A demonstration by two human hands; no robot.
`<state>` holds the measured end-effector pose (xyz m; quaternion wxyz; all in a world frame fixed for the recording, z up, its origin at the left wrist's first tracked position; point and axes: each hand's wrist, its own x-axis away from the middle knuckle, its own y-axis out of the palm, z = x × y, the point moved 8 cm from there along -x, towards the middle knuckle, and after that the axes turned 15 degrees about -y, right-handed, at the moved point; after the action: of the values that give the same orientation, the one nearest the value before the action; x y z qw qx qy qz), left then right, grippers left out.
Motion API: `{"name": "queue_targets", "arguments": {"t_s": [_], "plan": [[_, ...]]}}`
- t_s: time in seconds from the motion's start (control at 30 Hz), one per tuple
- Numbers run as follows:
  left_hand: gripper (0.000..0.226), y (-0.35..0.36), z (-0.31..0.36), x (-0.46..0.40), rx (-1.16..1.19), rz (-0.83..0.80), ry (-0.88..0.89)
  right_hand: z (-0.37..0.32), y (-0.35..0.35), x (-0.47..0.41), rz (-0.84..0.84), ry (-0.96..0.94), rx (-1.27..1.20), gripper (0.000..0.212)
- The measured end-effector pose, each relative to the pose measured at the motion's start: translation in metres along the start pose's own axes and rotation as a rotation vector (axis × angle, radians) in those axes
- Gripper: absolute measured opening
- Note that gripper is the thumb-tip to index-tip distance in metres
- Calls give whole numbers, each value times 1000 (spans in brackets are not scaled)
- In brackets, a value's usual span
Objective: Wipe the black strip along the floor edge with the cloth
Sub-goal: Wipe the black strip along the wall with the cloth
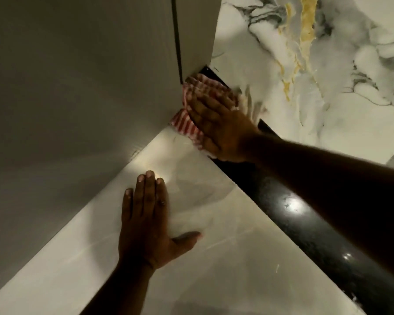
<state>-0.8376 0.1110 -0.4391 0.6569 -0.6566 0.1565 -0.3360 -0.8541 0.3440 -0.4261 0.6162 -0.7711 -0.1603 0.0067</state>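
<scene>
right hand [216,123] presses cloth [199,96] on diagonal black strip [305,226].

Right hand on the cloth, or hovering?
Touching. Head view: right hand lies flat on the striped cloth, fingers straight, over the black strip.
</scene>
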Motion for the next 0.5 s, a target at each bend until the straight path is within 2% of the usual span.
{"name": "queue_targets", "arguments": {"t_s": [0.03, 0.1, 0.23, 0.3, 0.33, 0.4, 0.5], "plan": [[133, 0, 0, 0, -1, 2, 1, 11, -2, -3, 11, -64, 41, 73], [133, 0, -2, -1, -3, 9, -5, 32, -6, -7, 40, -47, 42, 70], [133, -2, 0, 1, -3, 10, -2, 49, -2, 11, 122, 362, -58, 82], [135, -2, 0, 0, -24, -10, -7, 54, 1, 48, 179, 598, -106, 84], [135, -1, -1, 0, -26, -20, -17, 46, 6, 69, 188, 647, -106, 82], [134, -3, 0, -2, -17, -18, -19, -1, 14, 95, 201, 543, -57, 74], [132, -6, 5, -2, -9, 10, -2, -57, 27, 77, 157, 280, -34, 68]]}}
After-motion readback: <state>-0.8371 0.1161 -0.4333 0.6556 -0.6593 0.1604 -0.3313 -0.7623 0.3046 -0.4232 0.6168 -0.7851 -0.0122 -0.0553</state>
